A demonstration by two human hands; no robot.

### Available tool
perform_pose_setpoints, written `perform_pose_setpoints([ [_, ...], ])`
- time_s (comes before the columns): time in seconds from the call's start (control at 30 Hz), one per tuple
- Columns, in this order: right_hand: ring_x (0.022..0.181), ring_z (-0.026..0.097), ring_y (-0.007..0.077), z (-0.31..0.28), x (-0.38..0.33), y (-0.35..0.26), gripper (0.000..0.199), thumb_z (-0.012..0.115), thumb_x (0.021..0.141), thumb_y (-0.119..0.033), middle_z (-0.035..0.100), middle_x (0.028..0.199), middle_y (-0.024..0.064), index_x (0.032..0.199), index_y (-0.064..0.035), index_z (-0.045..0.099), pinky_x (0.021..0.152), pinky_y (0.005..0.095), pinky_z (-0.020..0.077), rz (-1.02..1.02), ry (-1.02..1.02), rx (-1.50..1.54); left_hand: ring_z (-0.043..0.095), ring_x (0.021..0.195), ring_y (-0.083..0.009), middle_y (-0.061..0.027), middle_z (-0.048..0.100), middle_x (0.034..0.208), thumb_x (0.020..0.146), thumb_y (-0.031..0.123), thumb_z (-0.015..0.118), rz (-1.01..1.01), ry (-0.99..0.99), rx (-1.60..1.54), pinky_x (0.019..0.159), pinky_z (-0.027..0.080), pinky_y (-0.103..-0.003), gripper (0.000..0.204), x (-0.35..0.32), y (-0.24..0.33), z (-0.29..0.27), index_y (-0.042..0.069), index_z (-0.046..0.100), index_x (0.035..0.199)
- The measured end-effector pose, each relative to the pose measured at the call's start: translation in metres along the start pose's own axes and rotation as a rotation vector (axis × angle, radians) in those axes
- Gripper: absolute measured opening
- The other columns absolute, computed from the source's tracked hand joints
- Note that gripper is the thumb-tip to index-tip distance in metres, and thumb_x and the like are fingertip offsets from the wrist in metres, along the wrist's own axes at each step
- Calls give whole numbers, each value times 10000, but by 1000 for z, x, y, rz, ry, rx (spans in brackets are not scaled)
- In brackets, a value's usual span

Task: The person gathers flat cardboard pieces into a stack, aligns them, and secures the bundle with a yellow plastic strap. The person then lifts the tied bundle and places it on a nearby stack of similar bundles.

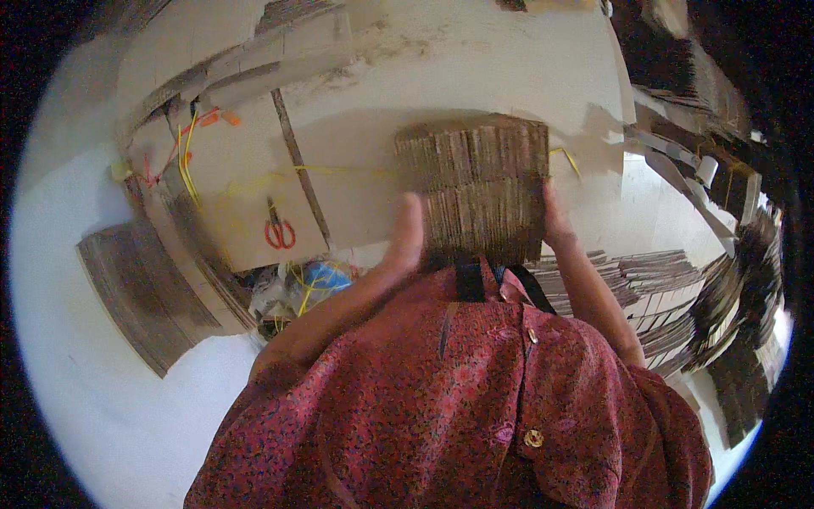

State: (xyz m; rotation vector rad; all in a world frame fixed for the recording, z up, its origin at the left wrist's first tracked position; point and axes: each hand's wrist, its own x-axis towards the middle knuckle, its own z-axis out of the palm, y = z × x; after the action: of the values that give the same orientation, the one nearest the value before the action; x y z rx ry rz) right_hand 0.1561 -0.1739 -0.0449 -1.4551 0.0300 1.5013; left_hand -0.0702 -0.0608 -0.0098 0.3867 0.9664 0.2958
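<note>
Cardboard in thin brown corrugated pieces, packed edge-up in two rows as one blocky stack [483, 182], sits between the person's hands at the near side of a pale, tan-covered worktop [475, 76], close to the chest, as the head view shows it. The bare left hand [409, 229] stands upright along the stack's left side, and the bare right hand [555, 222] lies against its right side. The hands are spread about as wide as the block; the fingers are largely hidden, so I cannot tell how far they curl or whether they reach under it.

No band is visible around the front of the stack, so uneven side pressure could make the pieces fan out or buckle along the seam between the rows. Its lower end is near the person's dark-red patterned shirt [407, 399]; a slip there could spill pieces off the near edge.

A thin yellow plastic strap [339, 170] runs toward the block's left, and a bent yellow end [566, 158] shows to its right. If these run beneath, dragging the stack could shift or twist them. Red-handled scissors [280, 235] lie well apart to the left, an unlikely hazard unless the left forearm sweeps wide.
</note>
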Motion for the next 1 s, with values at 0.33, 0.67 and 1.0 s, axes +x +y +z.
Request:
perform_pose_setpoints([
  [0.33,919,537,175,30,25,3,529,427,884,-444,574,1036,76,1140,14,498,827,317,429,-68,82,25,481,1047,-203,-110,497,1161,910,533,240,215,181,690,900,408,-344,626,47,31,-40,13,449,1189],
  [0.67,965,525,195,39,8,6,526,466,870,-415,563,1076,98,1158,25,485,874,320,406,-57,-16,36,527,990,-203,-104,527,1123,915,498,269,101,164,396,864,435,-347,577,53,-8,-81,22,432,1198],
  [1.0,1009,502,182,42,-13,14,476,497,875,-289,545,1127,81,1254,-11,420,890,306,398,-97,29,-142,520,968,-206,-120,525,1114,921,450,324,134,287,576,861,412,-320,557,21,-17,-90,-43,457,1145],
])
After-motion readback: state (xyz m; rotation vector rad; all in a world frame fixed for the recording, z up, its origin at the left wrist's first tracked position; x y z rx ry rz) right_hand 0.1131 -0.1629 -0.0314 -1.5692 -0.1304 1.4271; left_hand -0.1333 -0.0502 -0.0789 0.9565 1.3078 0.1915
